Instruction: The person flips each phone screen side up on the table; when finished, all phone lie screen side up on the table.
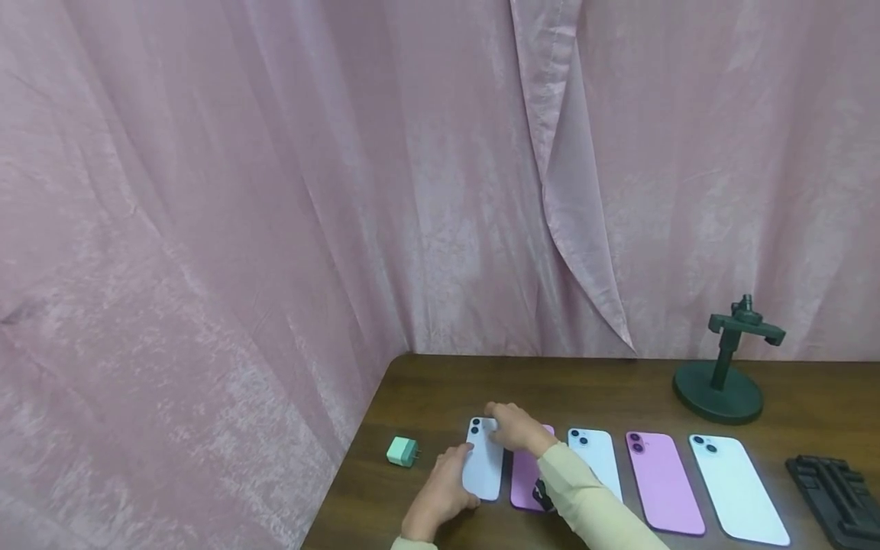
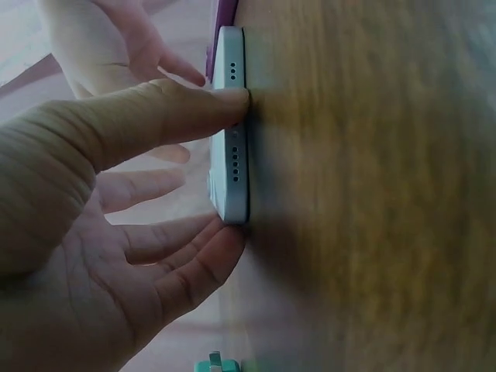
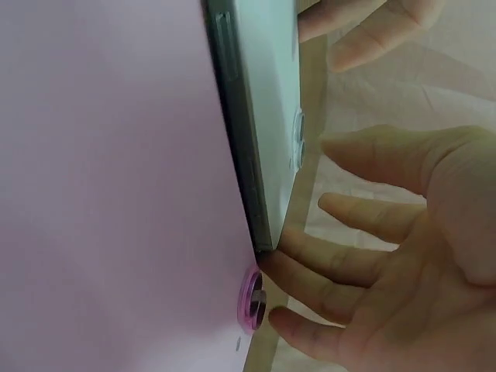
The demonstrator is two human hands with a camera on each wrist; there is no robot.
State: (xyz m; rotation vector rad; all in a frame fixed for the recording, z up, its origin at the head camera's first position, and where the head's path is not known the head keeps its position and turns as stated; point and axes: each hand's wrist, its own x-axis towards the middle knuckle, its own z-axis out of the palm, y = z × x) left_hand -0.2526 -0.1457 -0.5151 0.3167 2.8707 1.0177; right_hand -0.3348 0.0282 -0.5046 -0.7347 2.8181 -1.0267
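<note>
A pale smartphone (image 1: pixel 483 466) lies back up on the table, leftmost in a row of phones. My left hand (image 1: pixel 443 485) grips its lower left corner. In the left wrist view, the thumb presses on the bottom edge of the pale smartphone (image 2: pixel 235 167) and fingertips meet its side. My right hand (image 1: pixel 516 428) reaches over the top end. In the right wrist view its straight fingers touch the top corner of the pale smartphone (image 3: pixel 271 101), while the thumb is apart from its back. A pink phone (image 1: pixel 524 473) lies just to the right, partly hidden under my right wrist.
A mint charger plug (image 1: pixel 402 451) sits left of the row. Further right lie a pale blue phone (image 1: pixel 600 456), a pink phone (image 1: pixel 663 481) and a whitish phone (image 1: pixel 739 489). Behind them stands a dark green stand (image 1: pixel 718 389); a folded black holder (image 1: pixel 840 496) lies far right.
</note>
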